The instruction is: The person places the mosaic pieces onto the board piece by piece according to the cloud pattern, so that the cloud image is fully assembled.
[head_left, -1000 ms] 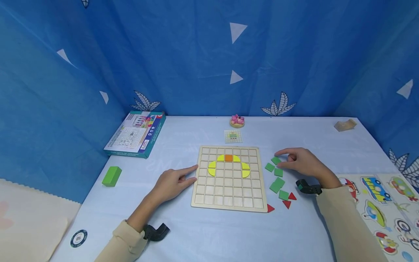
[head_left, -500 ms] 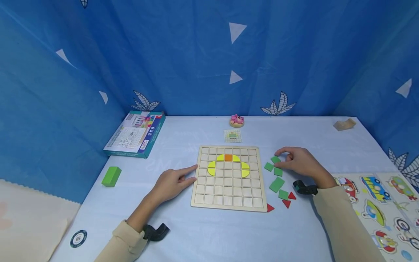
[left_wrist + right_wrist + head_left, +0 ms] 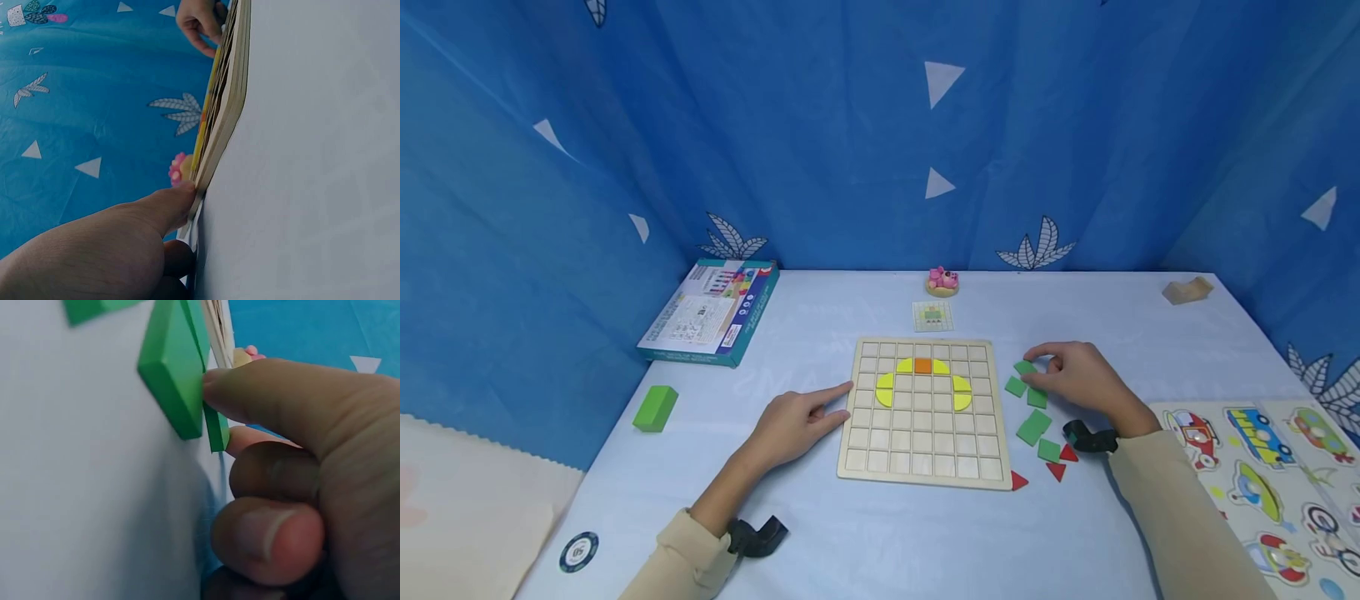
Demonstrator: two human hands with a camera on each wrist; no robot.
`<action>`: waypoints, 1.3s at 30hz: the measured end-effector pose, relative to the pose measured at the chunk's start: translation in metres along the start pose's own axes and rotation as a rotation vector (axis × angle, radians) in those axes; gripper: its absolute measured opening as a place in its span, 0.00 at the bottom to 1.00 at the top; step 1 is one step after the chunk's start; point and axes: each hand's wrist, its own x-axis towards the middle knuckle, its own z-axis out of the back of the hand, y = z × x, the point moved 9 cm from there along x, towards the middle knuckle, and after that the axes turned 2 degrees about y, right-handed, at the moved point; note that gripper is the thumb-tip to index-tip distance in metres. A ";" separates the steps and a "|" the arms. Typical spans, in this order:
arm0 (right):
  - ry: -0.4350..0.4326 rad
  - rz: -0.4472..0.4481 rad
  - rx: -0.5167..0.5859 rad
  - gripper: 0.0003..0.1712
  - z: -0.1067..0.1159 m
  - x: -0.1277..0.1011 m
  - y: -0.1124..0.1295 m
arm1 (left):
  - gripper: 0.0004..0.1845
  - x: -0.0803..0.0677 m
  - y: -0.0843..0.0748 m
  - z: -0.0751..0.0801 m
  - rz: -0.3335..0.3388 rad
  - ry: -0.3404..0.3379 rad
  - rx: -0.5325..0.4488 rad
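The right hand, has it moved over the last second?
Yes. The right hand has slid slightly left toward the wooden board, closing on a green tile.

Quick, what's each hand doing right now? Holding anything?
Left hand: open, straight index finger touching the wooden grid board at its left edge.
Right hand: fingers pinching a green square tile beside the board.

left hand (image 3: 793, 422) flat, forefinger extended, right hand (image 3: 1078, 377) fingers curled, pinching

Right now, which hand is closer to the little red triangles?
The right hand. It rests on the green squares just behind the red triangles, to the right of the wooden board. The left hand touches the board's opposite edge, across from them.
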 end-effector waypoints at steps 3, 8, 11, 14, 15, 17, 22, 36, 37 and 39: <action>-0.008 0.005 -0.010 0.26 -0.001 0.001 0.000 | 0.26 0.000 0.000 0.000 0.000 -0.001 0.002; -0.051 0.059 0.022 0.24 0.003 0.001 0.006 | 0.27 0.000 -0.002 0.002 -0.017 -0.011 0.000; -0.097 0.110 0.060 0.22 0.009 0.000 0.013 | 0.27 0.000 -0.003 0.004 -0.022 -0.018 0.002; -0.122 0.135 0.086 0.22 0.013 -0.002 0.021 | 0.27 0.000 -0.003 0.004 -0.021 -0.019 0.003; -0.123 0.137 0.092 0.22 0.013 -0.002 0.023 | 0.27 0.000 -0.002 0.004 -0.018 -0.019 0.003; -0.120 0.138 0.106 0.22 0.013 -0.002 0.029 | 0.27 0.000 -0.002 0.004 -0.014 -0.018 0.006; -0.098 0.176 0.121 0.21 0.008 -0.003 0.048 | 0.27 0.001 -0.002 0.005 -0.014 -0.018 0.004; 0.011 0.297 0.103 0.19 -0.024 0.000 0.104 | 0.27 0.004 -0.002 0.000 -0.006 -0.005 0.002; 0.018 0.305 0.098 0.18 -0.028 0.001 0.107 | 0.26 0.003 -0.001 -0.001 0.000 -0.003 0.003; 0.036 0.323 0.087 0.18 -0.035 0.005 0.114 | 0.26 0.000 0.000 -0.001 0.013 -0.001 0.001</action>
